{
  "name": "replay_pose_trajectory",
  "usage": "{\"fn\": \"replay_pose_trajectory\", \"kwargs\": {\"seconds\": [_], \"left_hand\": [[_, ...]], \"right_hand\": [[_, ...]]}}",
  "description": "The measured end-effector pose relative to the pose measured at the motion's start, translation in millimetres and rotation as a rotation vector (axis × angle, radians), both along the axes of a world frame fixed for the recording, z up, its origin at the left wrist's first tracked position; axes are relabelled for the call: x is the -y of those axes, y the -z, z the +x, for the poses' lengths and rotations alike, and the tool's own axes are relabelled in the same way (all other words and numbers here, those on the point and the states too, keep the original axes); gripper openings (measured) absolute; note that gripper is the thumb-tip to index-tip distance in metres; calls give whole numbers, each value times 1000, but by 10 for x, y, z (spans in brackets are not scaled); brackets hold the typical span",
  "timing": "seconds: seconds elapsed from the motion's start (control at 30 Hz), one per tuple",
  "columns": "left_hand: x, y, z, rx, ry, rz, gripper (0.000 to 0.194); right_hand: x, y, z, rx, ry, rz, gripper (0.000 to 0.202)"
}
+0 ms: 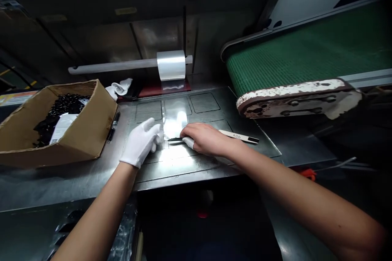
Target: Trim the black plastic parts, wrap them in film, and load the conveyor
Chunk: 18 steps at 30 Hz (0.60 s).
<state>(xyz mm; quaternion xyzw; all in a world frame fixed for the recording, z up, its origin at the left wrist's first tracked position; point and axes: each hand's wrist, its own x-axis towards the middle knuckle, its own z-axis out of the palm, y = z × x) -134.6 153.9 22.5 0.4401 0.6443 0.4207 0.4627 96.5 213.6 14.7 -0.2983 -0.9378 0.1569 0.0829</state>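
Note:
My left hand (pixel 141 142), in a white glove, is over the shiny metal-like sheet (pixel 196 163) with its fingers bent and slightly apart. Nothing plain shows between them. My right hand (pixel 208 139) is bare except for a white finger cover on one digit. It is closed on a slim dark pointed piece (pixel 175 140), whose tip points toward the gloved fingers across a small gap. Behind the right hand a pale flat strip marked A06 (pixel 237 136), with a black end, sticks out. Whether strip and dark piece are one tool is hidden by the hand. Glare washes out the sheet between both hands.
At left stands a cardboard box (pixel 88 128) with black parts and a white packet, a black pen (pixel 113 127) beside it. A clear film roll (pixel 171 65) hangs on a bar behind. A white cloth (pixel 120 88) lies there. A green conveyor belt (pixel 294 53) juts in from the right.

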Motion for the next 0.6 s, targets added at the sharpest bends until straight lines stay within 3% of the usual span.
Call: {"fn": "replay_pose_trajectory", "kwargs": {"seconds": [0.17, 0.27, 0.33, 0.47, 0.6], "left_hand": [[65, 58, -104, -57, -143, 108, 67], [138, 10, -103, -111, -173, 135, 64], [194, -43, -83, -258, -159, 165, 58], [244, -85, 9, -655, 10, 369, 29], [132, -29, 174, -1023, 374, 528, 22]], "right_hand": [[-232, -124, -109, 65, -12, -81, 40], [-255, -149, -99, 9, 50, -67, 32], [-221, -153, -10, -64, 131, -40, 36], [-16, -69, 362, -380, 318, 6, 27], [353, 171, 792, -592, 422, -46, 25]]}}
